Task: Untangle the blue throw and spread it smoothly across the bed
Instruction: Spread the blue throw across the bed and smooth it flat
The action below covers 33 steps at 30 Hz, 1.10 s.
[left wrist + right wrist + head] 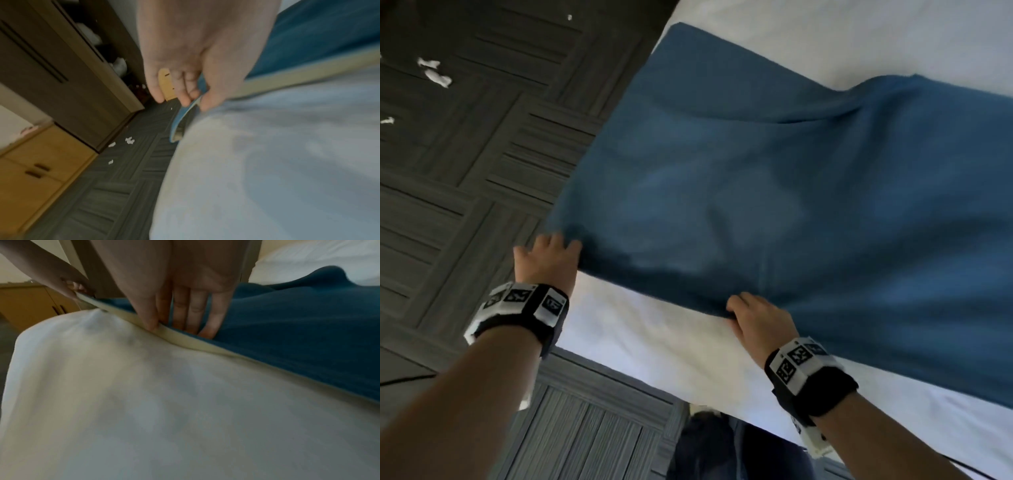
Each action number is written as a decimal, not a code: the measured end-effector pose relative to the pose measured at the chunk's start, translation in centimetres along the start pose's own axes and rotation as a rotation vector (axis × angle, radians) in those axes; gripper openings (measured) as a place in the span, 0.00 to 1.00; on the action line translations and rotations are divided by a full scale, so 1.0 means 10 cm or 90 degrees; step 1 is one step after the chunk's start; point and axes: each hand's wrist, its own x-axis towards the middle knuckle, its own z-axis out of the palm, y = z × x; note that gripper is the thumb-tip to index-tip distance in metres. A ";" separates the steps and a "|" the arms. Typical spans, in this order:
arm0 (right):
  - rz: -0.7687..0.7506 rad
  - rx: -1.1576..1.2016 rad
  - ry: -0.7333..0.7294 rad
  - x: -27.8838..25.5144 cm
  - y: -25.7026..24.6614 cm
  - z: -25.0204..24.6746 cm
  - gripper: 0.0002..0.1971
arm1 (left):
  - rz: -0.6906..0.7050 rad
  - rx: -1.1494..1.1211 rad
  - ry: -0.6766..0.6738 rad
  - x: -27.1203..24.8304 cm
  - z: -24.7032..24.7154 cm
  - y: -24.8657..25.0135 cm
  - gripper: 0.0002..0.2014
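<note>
The blue throw [774, 192] lies as a wide band across the white bed [647, 335], with soft ripples and a fold near its far right edge. My left hand [548, 255] pinches the throw's near-left corner at the bed's side edge; in the left wrist view the thumb and fingers [191, 97] hold the cream-backed hem [287, 78]. My right hand [753, 317] grips the near edge further right, thumb under the hem [164, 331] and fingers on the blue top [287, 337]. The near edge is raised slightly off the sheet.
Dark grey patterned carpet [465, 171] runs left of the bed, with small white paper scraps [436, 73] on it. A dark wardrobe [61, 73] and light wooden drawers [37, 162] stand along the far side of the floor. White bedding [859, 34] shows beyond the throw.
</note>
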 end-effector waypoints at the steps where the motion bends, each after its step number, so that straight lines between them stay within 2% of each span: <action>1: -0.009 0.006 -0.007 0.01 -0.02 0.04 0.10 | -0.022 0.001 -0.038 -0.03 0.07 0.04 0.18; 5: -0.039 0.038 0.011 0.08 -0.10 0.04 0.12 | -0.069 -0.024 -0.074 -0.02 0.10 0.16 0.20; 10: 0.028 0.051 0.053 0.24 0.05 -0.16 0.10 | 0.009 -0.059 0.011 0.16 -0.18 0.40 0.21; 14: 0.094 0.047 0.071 0.39 0.45 -0.47 0.10 | 0.107 -0.068 0.042 0.37 -0.48 0.78 0.23; 19: 0.167 0.057 0.086 0.64 1.08 -0.91 0.11 | 0.212 -0.115 0.130 0.66 -0.91 1.32 0.19; 23: 0.221 0.104 0.097 0.89 1.54 -1.24 0.12 | 0.288 -0.108 0.126 0.99 -1.25 1.66 0.19; 30: 0.256 0.137 0.135 1.40 2.18 -1.70 0.11 | 0.358 -0.124 0.251 1.54 -1.76 2.09 0.13; 33: 0.266 0.142 0.149 1.62 2.36 -1.83 0.12 | 0.351 -0.154 0.250 1.84 -1.89 2.23 0.11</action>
